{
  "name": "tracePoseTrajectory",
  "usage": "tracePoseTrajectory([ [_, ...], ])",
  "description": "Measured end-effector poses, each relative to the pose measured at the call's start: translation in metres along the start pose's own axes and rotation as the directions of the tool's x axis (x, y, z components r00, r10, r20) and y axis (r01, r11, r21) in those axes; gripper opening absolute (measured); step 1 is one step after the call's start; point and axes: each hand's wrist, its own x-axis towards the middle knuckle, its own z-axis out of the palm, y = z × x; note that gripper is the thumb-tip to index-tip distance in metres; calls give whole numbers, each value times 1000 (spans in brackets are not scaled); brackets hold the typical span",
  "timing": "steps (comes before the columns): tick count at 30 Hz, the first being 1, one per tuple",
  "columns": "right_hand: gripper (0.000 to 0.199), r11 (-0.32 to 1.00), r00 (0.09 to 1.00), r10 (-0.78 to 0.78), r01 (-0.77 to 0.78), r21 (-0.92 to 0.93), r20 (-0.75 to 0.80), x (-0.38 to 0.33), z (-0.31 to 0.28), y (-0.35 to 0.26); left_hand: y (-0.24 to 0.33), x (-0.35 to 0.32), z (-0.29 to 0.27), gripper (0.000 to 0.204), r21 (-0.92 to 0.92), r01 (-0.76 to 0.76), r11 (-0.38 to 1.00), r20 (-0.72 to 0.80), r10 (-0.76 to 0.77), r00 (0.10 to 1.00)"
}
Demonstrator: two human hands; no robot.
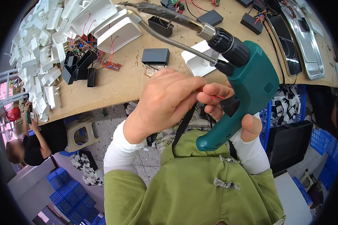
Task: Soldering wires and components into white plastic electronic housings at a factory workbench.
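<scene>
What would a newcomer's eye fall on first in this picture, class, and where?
First, the large green gun-shaped tool, right of centre, in the right hand. Next, the heap of white plastic pieces on the left side of the table. Then a thin red wire near the middle, between both hands.

Surface: brown worktop (129,76), its edge bowed by the lens
Floor: grey speckled tiles (105,125) with visible joints
Seat: beige plastic stool (87,144), left
Storage: blue plastic crates (75,197) lower left, more blue baskets (320,140) right
Lower right: pale flat panel (294,197)
Light: bright, fairly even
</scene>
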Motion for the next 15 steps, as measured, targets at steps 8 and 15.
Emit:
tracePoseTrajectory([
  [8,71,998,996,-55,53,-32,-73,-3,-3,-8,1,-2,8,11,-224,209,952,-98,-236,967],
  [15,73,988,978,-143,132,-75,-154,-15,-13,-13,9,-1,6,12,-129,310,942,-111,-325,939],
])
